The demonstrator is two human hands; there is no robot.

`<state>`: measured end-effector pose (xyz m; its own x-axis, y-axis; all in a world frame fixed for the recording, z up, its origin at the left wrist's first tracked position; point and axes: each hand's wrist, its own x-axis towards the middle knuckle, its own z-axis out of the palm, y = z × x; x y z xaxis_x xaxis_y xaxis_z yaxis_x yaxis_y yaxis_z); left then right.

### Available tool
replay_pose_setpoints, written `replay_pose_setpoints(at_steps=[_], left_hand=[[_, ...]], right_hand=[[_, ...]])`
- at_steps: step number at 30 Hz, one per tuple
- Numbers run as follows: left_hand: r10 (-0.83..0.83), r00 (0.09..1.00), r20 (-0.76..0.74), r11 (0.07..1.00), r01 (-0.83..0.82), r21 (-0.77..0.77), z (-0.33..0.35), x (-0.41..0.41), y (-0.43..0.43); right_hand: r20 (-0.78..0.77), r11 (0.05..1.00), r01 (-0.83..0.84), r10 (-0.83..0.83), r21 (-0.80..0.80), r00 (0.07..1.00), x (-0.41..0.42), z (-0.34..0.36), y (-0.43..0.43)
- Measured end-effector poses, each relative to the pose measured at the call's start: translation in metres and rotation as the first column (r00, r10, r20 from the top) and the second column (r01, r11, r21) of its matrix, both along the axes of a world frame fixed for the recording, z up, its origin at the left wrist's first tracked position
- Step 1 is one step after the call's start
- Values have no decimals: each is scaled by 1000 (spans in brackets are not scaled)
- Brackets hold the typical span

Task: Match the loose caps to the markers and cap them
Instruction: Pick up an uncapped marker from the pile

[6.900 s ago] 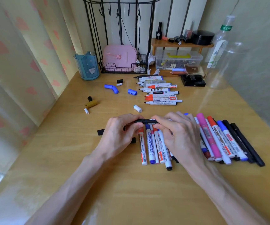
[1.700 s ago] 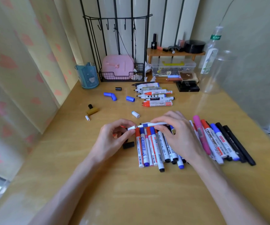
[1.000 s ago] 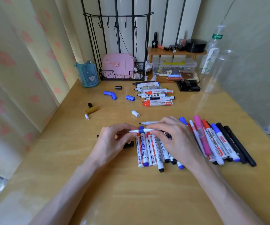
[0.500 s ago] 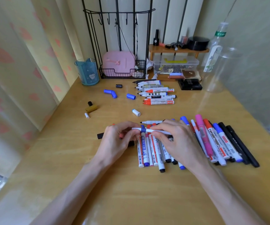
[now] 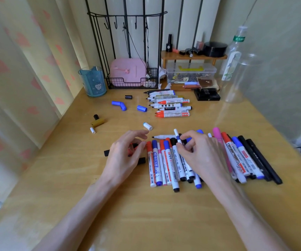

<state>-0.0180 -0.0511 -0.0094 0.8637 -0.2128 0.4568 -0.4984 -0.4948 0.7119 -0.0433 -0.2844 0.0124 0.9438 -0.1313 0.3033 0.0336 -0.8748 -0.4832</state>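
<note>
Two bare hands hover over a wooden desk (image 5: 146,214) strewn with markers. At ten o'clock from the left hand (image 5: 126,154) lies an ochre cap (image 5: 97,122), with blue caps (image 5: 142,108) farther back at twelve and a white cap (image 5: 147,126) at one o'clock. The left hand's fingers curve loosely above a red piece (image 5: 131,150), and it cannot be told whether they grip it. Two black caps (image 5: 106,153) lie just beside the hand. At its three o'clock a row of capped markers (image 5: 161,163) lies side by side. Over that row the right hand (image 5: 200,154) pinches a slim white marker (image 5: 178,140) between thumb and fingertips, its white-capped end pointing to eleven o'clock. More capped pens (image 5: 245,158) fan out at the right hand's three o'clock. Uncapped markers (image 5: 169,104) lie at twelve, well apart.
</note>
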Motion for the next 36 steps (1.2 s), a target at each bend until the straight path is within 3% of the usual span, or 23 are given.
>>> replay_pose_setpoints(at_steps=[6, 14, 21, 29, 34, 36], left_hand=[[26, 1000, -12, 1000, -26, 1, -2, 1, 6], [84, 996, 3, 996, -84, -6, -4, 10, 17], [147, 989, 32, 989, -148, 31, -11, 26, 38], [173, 985, 16, 984, -174, 41, -14, 32, 47], [163, 986, 26, 986, -164, 43, -13, 31, 46], [169, 985, 24, 985, -170, 41, -13, 30, 47]], right_hand=[[-41, 995, -69, 66, -74, 997, -1, -4, 7], [54, 989, -129, 133, -66, 990, 8, -5, 10], [-113, 966, -256, 251, -31, 961, 45, 7, 21], [-319, 965, -241, 198, -102, 927, 91, 16, 16], [-140, 976, -118, 93, -185, 986, 103, 12, 12], [-209, 979, -137, 104, -152, 972, 104, 13, 7]])
